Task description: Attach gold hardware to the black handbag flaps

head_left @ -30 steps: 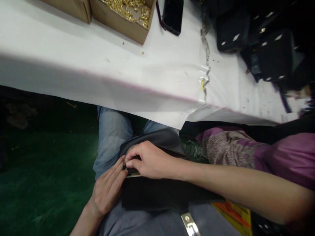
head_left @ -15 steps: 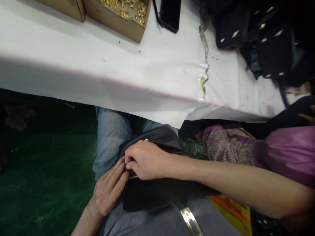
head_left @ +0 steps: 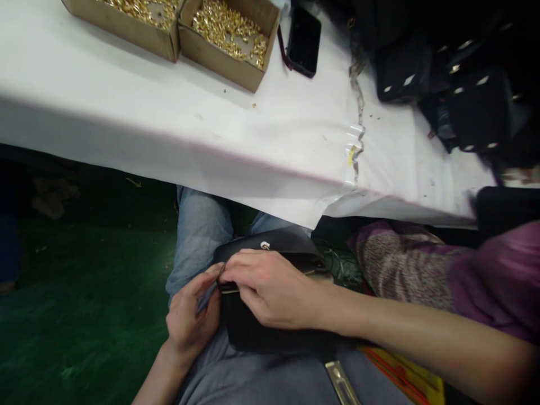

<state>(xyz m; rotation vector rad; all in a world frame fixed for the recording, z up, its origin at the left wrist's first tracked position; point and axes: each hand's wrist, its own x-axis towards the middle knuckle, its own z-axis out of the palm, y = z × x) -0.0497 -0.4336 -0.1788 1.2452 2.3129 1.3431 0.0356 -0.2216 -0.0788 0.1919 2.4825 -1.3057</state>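
Observation:
A small black bag (head_left: 274, 332) rests on the lap, its flap (head_left: 291, 239) raised at the far side with a pale metal fitting (head_left: 265, 246) on it. My left hand (head_left: 194, 312) is closed at the bag's left edge, thumb and fingers pinching the corner of the opening. From the right, my right hand (head_left: 270, 287) reaches across the bag, its fingertips closed on that same corner and meeting the left fingertips. What lies between the fingertips is mostly hidden. Part of a zip or metal edge shows just under the right fingers.
Two cardboard boxes (head_left: 219, 64) of small gold metal pieces stand on the white-covered table (head_left: 169, 121). Beside them lies a phone (head_left: 304, 42). Black bags (head_left: 476, 112) are piled at the right. A person in a purple garment (head_left: 493, 275) sits close on the right.
The view has shifted, bringing more of the boxes into sight. My left fingers have curled from lying flatter into a pinch at the bag's corner. My right hand stays at that corner.

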